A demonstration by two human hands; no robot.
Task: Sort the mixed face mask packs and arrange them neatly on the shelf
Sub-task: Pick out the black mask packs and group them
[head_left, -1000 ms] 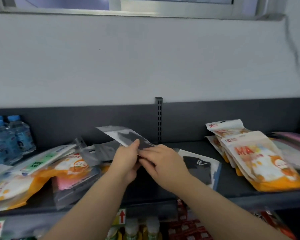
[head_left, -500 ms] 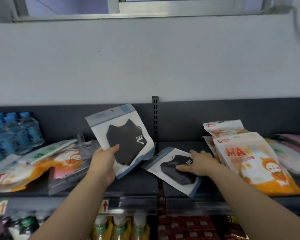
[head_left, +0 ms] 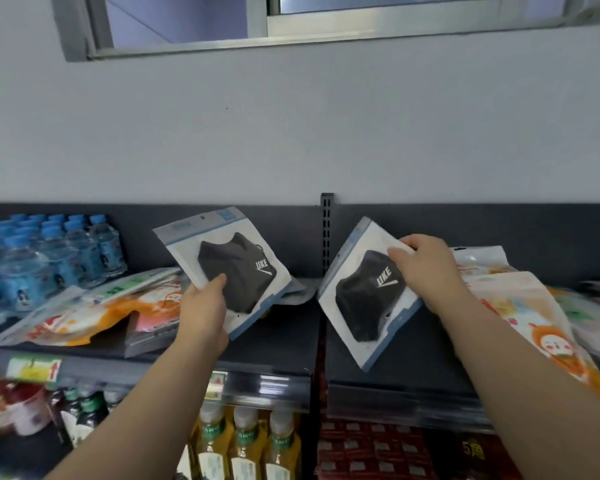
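The left hand (head_left: 205, 306) grips one black-mask pack (head_left: 236, 268) by its lower edge, thumb over the front and fingers hidden behind, holding it above the shelf (head_left: 281, 344) with its top leaning toward 11 o'clock. The right hand (head_left: 426, 268) pinches a second black-mask pack (head_left: 364, 299) at its upper right edge with curled fingers; this one leans toward 1 o'clock, and whether its bottom corner touches the shelf cannot be told. The two packs are apart, one on either side of the slotted post (head_left: 327, 237) at 12 o'clock. At 9 o'clock from the left hand lies a loose heap of orange packs (head_left: 84, 313), with water bottles (head_left: 49, 258) behind it at 10 o'clock. At 3 o'clock from the right hand lies another orange stack (head_left: 534, 323) – partly covered by the forearm.
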